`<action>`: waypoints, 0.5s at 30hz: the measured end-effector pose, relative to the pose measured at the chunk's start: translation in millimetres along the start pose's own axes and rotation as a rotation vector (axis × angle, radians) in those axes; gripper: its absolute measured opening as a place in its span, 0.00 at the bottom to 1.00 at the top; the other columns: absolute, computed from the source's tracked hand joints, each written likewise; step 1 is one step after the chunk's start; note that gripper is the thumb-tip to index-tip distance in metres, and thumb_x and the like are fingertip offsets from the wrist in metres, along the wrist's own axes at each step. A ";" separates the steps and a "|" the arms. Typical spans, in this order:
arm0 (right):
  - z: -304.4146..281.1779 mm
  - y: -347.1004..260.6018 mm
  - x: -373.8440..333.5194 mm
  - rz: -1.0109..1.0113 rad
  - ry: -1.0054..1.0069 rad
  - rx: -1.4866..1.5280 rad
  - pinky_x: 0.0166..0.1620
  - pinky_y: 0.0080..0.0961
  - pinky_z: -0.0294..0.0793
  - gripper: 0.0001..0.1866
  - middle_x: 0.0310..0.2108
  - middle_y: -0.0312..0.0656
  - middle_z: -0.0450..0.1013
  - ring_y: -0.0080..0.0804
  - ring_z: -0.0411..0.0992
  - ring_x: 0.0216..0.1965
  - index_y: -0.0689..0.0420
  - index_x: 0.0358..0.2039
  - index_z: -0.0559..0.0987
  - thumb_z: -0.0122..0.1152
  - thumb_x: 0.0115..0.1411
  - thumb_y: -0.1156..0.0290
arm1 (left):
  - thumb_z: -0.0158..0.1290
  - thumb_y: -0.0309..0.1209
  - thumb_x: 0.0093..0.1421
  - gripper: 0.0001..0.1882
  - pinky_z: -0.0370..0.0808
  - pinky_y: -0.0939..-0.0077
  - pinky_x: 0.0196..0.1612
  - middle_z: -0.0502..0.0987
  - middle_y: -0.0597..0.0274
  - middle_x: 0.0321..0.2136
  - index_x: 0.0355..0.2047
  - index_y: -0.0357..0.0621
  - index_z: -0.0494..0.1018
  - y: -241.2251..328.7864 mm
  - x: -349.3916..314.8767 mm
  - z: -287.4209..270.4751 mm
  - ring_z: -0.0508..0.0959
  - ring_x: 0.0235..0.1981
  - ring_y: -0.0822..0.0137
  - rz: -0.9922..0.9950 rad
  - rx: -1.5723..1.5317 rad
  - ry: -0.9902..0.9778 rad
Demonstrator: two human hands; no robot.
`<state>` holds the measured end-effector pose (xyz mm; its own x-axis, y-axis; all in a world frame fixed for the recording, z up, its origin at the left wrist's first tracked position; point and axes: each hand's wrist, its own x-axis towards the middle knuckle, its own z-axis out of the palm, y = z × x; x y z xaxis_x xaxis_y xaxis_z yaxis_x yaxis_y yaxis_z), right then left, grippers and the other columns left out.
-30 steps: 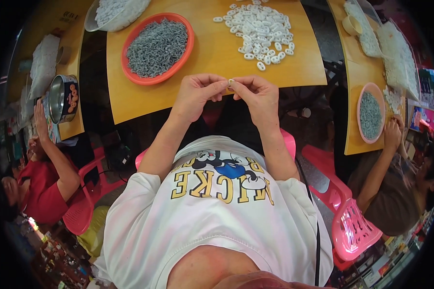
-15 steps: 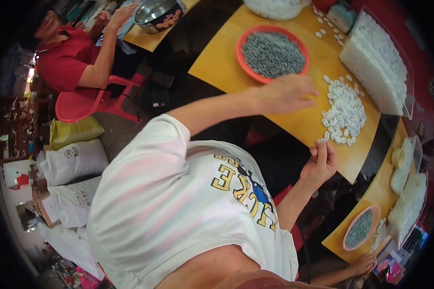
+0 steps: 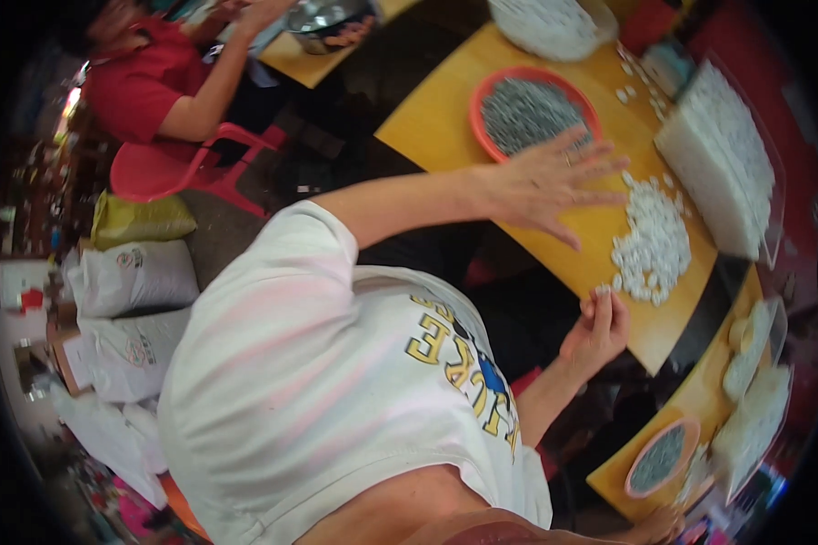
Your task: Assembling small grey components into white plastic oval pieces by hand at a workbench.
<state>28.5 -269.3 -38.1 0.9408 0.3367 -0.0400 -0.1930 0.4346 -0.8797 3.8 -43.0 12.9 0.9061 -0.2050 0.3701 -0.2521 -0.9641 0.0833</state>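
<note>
My left hand (image 3: 554, 186) is over the yellow table, palm down with fingers spread and nothing held in them. Behind it is a red-orange bowl (image 3: 477, 113) full of small grey metal pieces that look like screws or pins; the hand overlaps its near rim. Beyond its fingertips lies a loose pile of small white oval pieces (image 3: 653, 241), which show holes in the earlier frame. Near the table's front edge, my right hand (image 3: 598, 327) is closed, pinching one small white piece (image 3: 603, 290) between thumb and fingertips. Blur hides the piece's finer shape.
A clear bin of white pieces (image 3: 718, 163) stands beyond the pile, and a white tub (image 3: 550, 27) at the far edge. Another table (image 3: 623, 454) with a pink-rimmed bowl (image 3: 661, 459) is at right. A person in red (image 3: 141, 82) sits at upper left, near white sacks (image 3: 136, 282).
My left hand has gone from loosely curled to widely spread fingers. My right hand keeps its pinch. The whole view has shifted a little.
</note>
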 end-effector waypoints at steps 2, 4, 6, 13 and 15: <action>-3.5 -3.0 -3.7 -0.008 -0.009 -0.019 0.28 0.14 0.64 0.05 0.28 0.45 0.71 0.23 0.64 0.24 0.67 0.33 0.73 0.54 0.56 0.80 | 0.50 0.56 0.49 0.40 0.37 0.50 0.62 0.43 0.57 0.63 0.61 0.64 0.51 4.7 -7.3 -2.4 0.45 0.64 0.54 0.006 -0.064 0.036; -2.9 -2.6 -4.7 0.009 -0.035 0.023 0.28 0.14 0.64 0.04 0.28 0.44 0.71 0.22 0.64 0.23 0.66 0.33 0.74 0.54 0.57 0.80 | 0.52 0.54 0.50 0.39 0.40 0.51 0.62 0.48 0.55 0.62 0.60 0.58 0.53 11.2 -18.8 -6.0 0.49 0.63 0.53 0.038 -0.191 0.110; -3.5 -0.3 -4.4 0.010 -0.060 0.022 0.28 0.14 0.64 0.04 0.27 0.44 0.71 0.22 0.64 0.23 0.65 0.33 0.74 0.53 0.57 0.80 | 0.53 0.50 0.51 0.35 0.45 0.52 0.61 0.54 0.54 0.59 0.57 0.53 0.58 10.5 -37.6 3.1 0.54 0.61 0.52 0.103 -0.267 0.189; -4.0 3.8 -1.5 -0.005 -0.051 0.024 0.27 0.15 0.65 0.04 0.28 0.44 0.73 0.22 0.66 0.23 0.64 0.33 0.75 0.53 0.57 0.80 | 0.58 0.29 0.49 0.07 0.71 0.65 0.40 0.71 0.58 0.29 0.27 0.42 0.71 -16.5 -104.4 -18.6 0.74 0.35 0.59 0.243 -0.121 0.468; -4.6 4.2 -1.7 -0.017 -0.060 0.014 0.27 0.14 0.65 0.04 0.28 0.44 0.73 0.22 0.66 0.23 0.64 0.33 0.75 0.53 0.57 0.80 | 0.57 0.27 0.47 0.07 0.70 0.67 0.31 0.68 0.61 0.21 0.20 0.44 0.68 -36.8 -136.1 -36.8 0.72 0.26 0.60 0.080 -0.013 0.456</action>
<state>27.3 -271.8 -43.9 0.9256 0.3784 0.0039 -0.1811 0.4521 -0.8734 -122.7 26.6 -6.5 0.6425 -0.1810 0.7446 -0.3224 -0.9454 0.0484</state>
